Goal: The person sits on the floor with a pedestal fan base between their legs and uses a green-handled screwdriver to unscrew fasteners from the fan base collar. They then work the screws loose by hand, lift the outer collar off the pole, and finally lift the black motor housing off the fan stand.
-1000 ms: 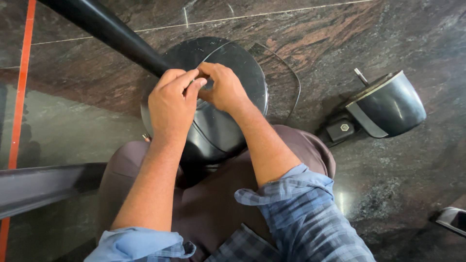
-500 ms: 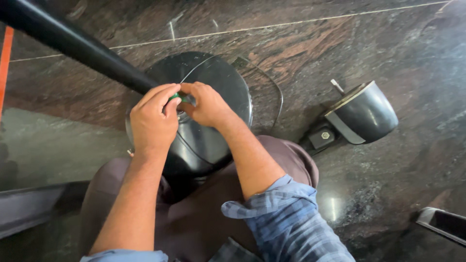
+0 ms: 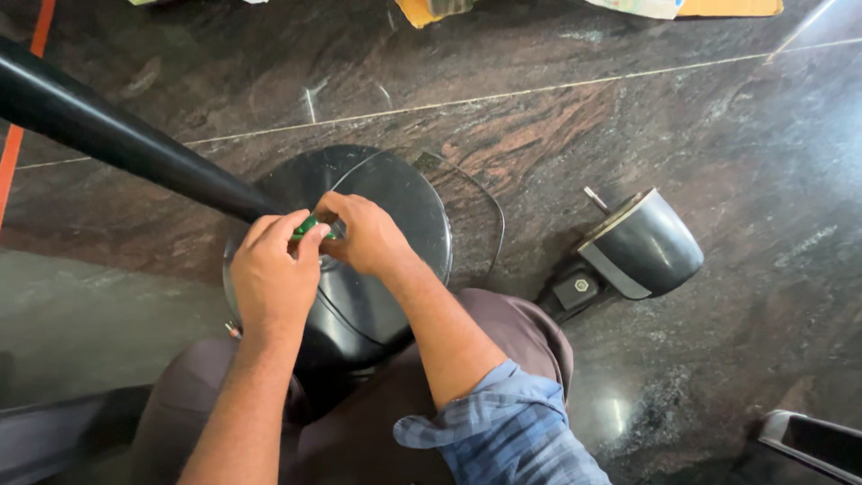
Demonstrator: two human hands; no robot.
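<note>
Both hands meet over the round black base point(image 3: 395, 224) of a stand, which rests on the person's lap at centre frame. A black pole point(image 3: 117, 139) runs from the base toward 10 o'clock.

Step in hand, as judged: working a small green piece point(image 3: 308, 224) at the hub where pole meets base. To do it well, the base should stay braced against the lap so it cannot rock, and the fingers should keep square to the piece, turning in short, even movements rather than one long twist.

Grip: the left hand point(image 3: 269, 278) is closed, thumb and forefinger pinching the green piece from 8 o'clock. The right hand point(image 3: 364, 235) is curled, fingertips pressed together against the same piece from 3 o'clock.

A dark motor housing point(image 3: 639, 244) lies on the stone floor point(image 3: 718, 117) at 3 o'clock, well apart from the hands.
</note>
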